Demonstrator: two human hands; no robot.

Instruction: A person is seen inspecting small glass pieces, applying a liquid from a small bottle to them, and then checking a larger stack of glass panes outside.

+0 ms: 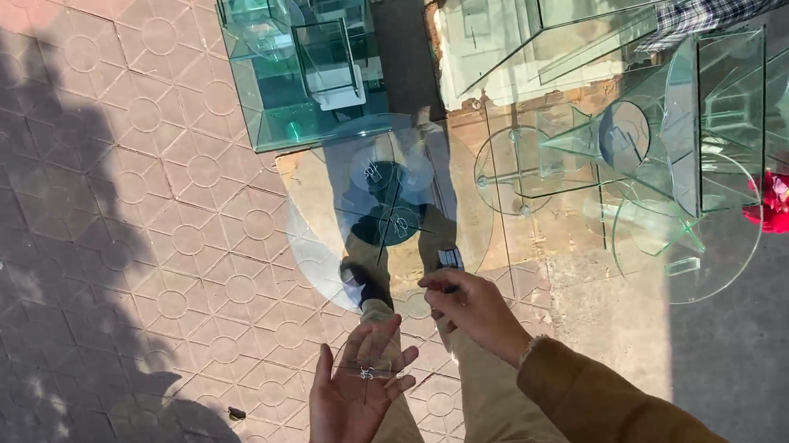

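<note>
Balancing small clear glass piece (367,358) on left hand (356,400), fingers spread wide; palm best kept level. Right hand (475,310) pinched, possibly on dark clip (450,260); unclear.

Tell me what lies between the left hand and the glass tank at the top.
In the head view, between the left hand and the glass tank lies a round glass tabletop with small glass discs on it; a dark shoe shows through.
</note>
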